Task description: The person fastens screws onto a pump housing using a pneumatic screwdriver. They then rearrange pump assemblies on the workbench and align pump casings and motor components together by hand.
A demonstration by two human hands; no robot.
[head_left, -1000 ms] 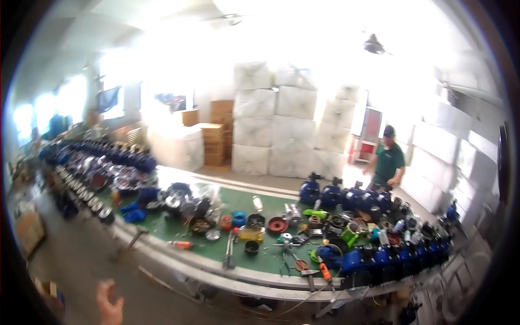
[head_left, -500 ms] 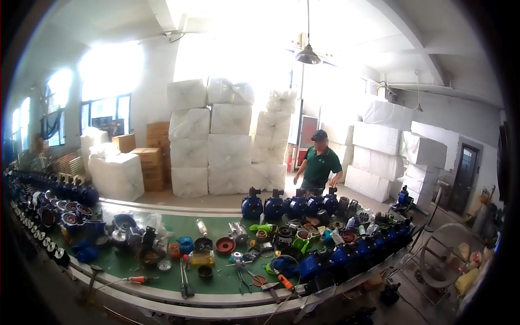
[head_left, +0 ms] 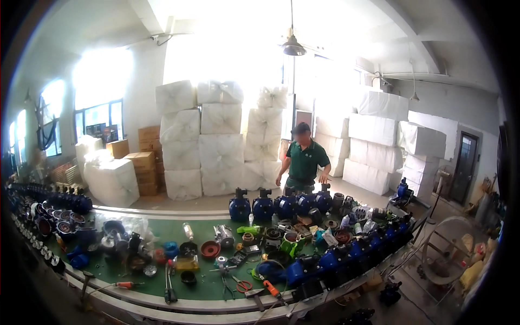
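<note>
Neither my left hand nor my right hand shows. Before me stretches a long workbench with a green top (head_left: 154, 284), crowded with parts and tools. Along its near edge lie scissors with orange handles (head_left: 242, 285), a hammer (head_left: 254, 296), an orange power tool (head_left: 272, 288) and an orange-handled tool on a cord (head_left: 125, 285). A reddish-brown round part (head_left: 210, 249) sits mid-bench beside a yellow container (head_left: 187, 264). Several blue pumps (head_left: 262, 208) stand upright at the back, and more blue pumps (head_left: 336, 260) line the right side.
Across the bench stands a person in a dark green shirt (head_left: 303, 160) and cap. Stacked white wrapped bales (head_left: 221, 149) and brown cartons (head_left: 142, 165) rise behind. A round metal frame (head_left: 425, 265) stands on the floor at right. More blue parts (head_left: 59, 214) crowd the left end.
The whole view has shifted, with most bench items now lying further left and slightly lower. The person across the bench appears a little further left. No object has visibly been picked up.
</note>
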